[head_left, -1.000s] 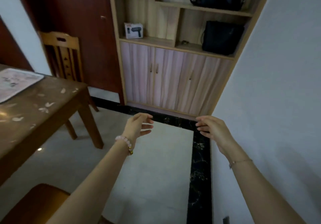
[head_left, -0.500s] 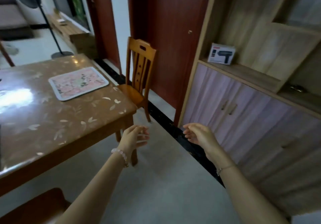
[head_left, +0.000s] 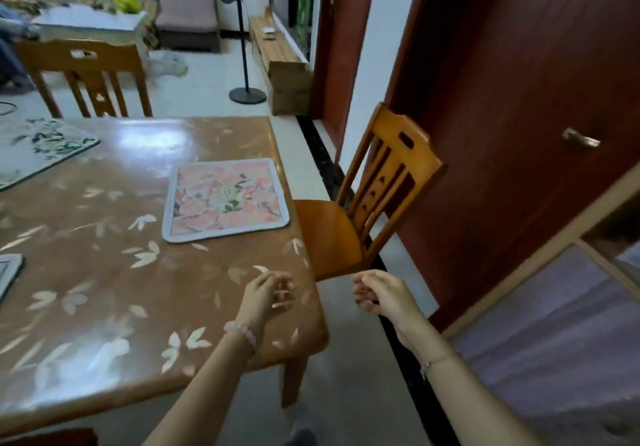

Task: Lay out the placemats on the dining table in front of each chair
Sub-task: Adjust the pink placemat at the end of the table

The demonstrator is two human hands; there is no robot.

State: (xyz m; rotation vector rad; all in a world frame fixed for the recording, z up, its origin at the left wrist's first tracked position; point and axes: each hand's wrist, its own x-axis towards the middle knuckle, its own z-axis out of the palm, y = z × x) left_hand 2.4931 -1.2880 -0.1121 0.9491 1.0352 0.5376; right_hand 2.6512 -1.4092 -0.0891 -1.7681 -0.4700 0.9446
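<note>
A pink floral placemat [head_left: 225,199] lies flat on the brown leaf-patterned dining table [head_left: 114,283], in front of the wooden chair [head_left: 367,203] at the table's right end. A green-and-white floral placemat [head_left: 38,144] lies at the far left, before the far chair [head_left: 86,75]. The grey corner of a third mat [head_left: 8,272] shows at the left edge. My left hand [head_left: 266,295] hovers over the table's near right corner, fingers loosely curled, holding nothing. My right hand [head_left: 381,293] hangs just past the table edge, also holding nothing.
A dark red door [head_left: 519,106] and a wooden cabinet [head_left: 561,324] stand to the right. A standing fan [head_left: 242,30], a low wooden bench [head_left: 280,61] and a sofa [head_left: 187,9] are beyond the table. Another chair's edge [head_left: 48,437] shows at the bottom left.
The view has swung left from the cabinet to the table. Both hands stayed raised and without a load, and now hang over and beside the table's near right corner.
</note>
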